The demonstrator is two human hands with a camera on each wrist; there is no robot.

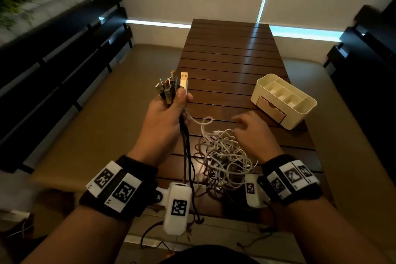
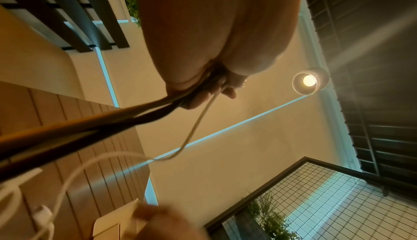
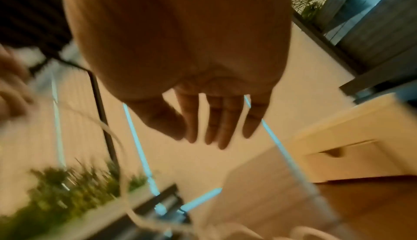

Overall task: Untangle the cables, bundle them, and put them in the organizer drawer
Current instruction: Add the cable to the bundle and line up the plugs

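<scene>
1. Head view: the left hand (image 1: 166,113) is raised above the near left edge of the slatted wooden table (image 1: 231,55), its grip clamped around a bunch of cable ends, with the USB plugs (image 1: 173,85) fanned upward above the thumb.
2. Dark and brown cords (image 1: 186,156) hang straight down from that fist past the wrist camera, while one white cable (image 1: 203,123) loops off to the right into the pile.
3. A tangled heap of cables (image 1: 225,161), mostly white with some brown, lies on the near part of the table between the two wrists.
4. The right hand (image 1: 252,133) hovers over the heap's far right side, blurred; whether it touches the cables cannot be told from this view.
5. Right wrist view: the fingers (image 3: 225,122) of that hand are straight and spread a little apart, grip loose, holding nothing.
6. A cream organizer (image 1: 285,100) stands on the table to the far right of the heap, its top compartments showing and its small drawer (image 1: 271,108) pushed in.
7. Left wrist view: the dark cords (image 2: 101,124) stream out from the closed fist toward the camera.
</scene>
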